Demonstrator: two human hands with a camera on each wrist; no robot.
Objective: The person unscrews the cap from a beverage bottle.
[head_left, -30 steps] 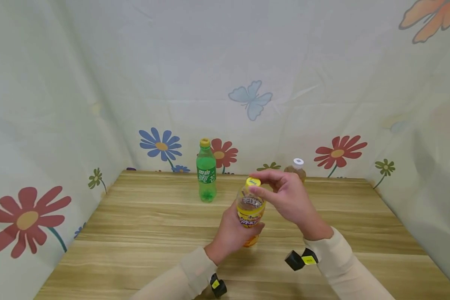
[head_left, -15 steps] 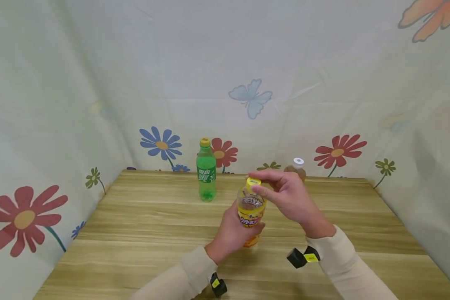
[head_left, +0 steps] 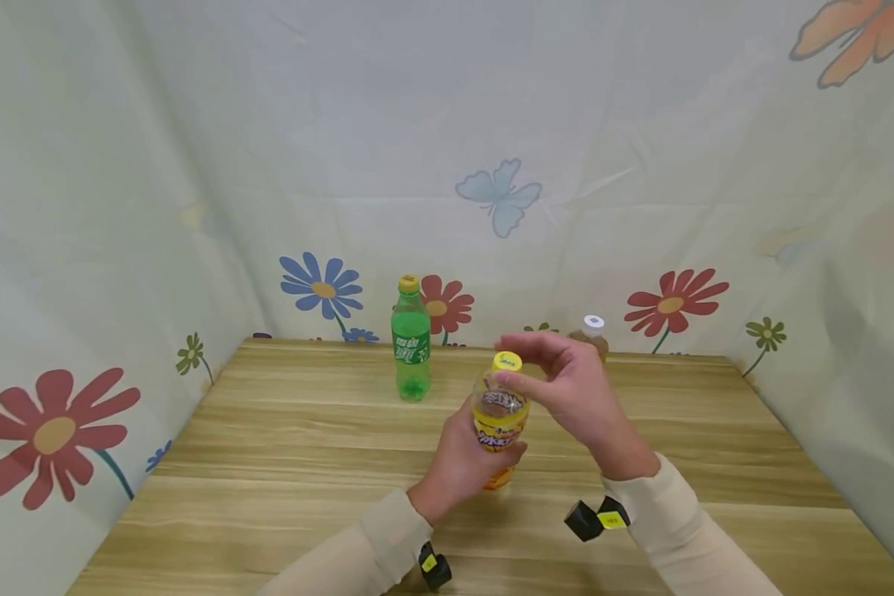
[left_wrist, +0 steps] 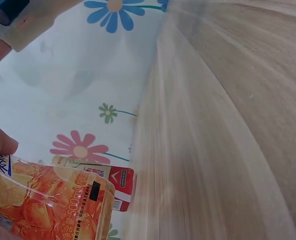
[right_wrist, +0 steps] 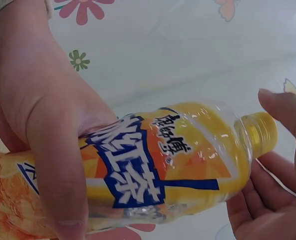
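An orange drink bottle (head_left: 498, 422) with a yellow cap (head_left: 507, 361) stands upright at the middle of the wooden table (head_left: 283, 447). My left hand (head_left: 463, 458) grips its body from the left, fingers wrapped over the label (right_wrist: 138, 175). My right hand (head_left: 520, 364) is at the top, thumb and forefinger curled round the cap. In the right wrist view the bottle neck (right_wrist: 260, 131) lies between my right fingers (right_wrist: 282, 107). The left wrist view shows the orange label (left_wrist: 48, 205) beside my thumb.
A green soda bottle (head_left: 410, 339) stands at the back centre-left. A brown drink bottle (head_left: 592, 329) with a white cap is at the back behind my right hand; its red label (left_wrist: 119, 183) shows in the left wrist view. Flowered cloth walls enclose the table.
My right hand has shifted slightly round the cap, which shows a little more. The bottle and my left hand have stayed in place.
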